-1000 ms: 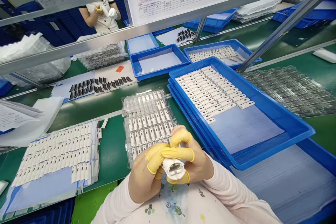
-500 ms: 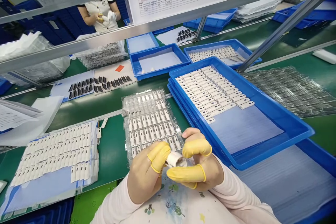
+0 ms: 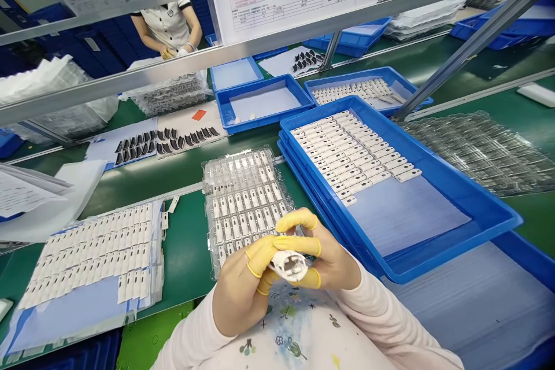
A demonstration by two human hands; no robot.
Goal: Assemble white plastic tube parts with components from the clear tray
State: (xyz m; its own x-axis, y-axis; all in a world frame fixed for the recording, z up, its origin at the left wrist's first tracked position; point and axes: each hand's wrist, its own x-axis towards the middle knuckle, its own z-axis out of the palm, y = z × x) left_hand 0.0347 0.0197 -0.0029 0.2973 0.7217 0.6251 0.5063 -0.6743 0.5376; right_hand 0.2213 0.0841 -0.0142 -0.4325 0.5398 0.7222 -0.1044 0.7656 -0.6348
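Two hands grip a small white plastic part at 6 o'clock, above a green tabletop (image 3: pixel 186 254) on a factory line.

A blue tray (image 3: pixel 459 185) holding rows of white pieces (image 3: pixel 347 150) lies at 2 o'clock; a clear blister tray (image 3: pixel 243 202) of similar pieces lies at 11 o'clock, just beside the fingers. The left hand (image 3: pixel 238 277) and right hand (image 3: pixel 325 260), with yellow finger cots (image 3: pixel 299 221), are closed on the white plastic part (image 3: pixel 289 265), held near the chest. It looks like close handling of one piece; setting it down would call for loosening the fingers. Fingers hide much of the part, so its full shape is hard to make out.
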